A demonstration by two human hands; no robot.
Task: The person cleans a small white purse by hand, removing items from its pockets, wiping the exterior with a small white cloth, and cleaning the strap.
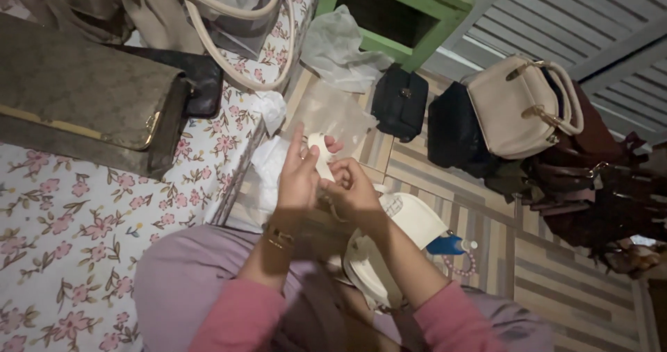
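My left hand (pixel 299 175) and my right hand (pixel 353 187) meet in front of me, both pinching a narrow cream strap (pixel 321 154) that rises between the fingers. The strap appears to belong to a white handbag (pixel 410 220) resting on my lap, partly hidden under my right forearm. My left wrist carries gold bangles (pixel 278 236). My sleeves are pink and my legs are covered in mauve cloth.
A floral mattress (pixel 76 234) on the left bears a brown patterned clutch (pixel 83 95), a black wallet (pixel 201 78) and a beige handbag (pixel 208 12). On the striped floor lie clear plastic bags (pixel 333 112), a black pouch (pixel 399 101), a cream handbag (pixel 517 105), dark bags (pixel 597 192) and a blue bottle (pixel 448 244).
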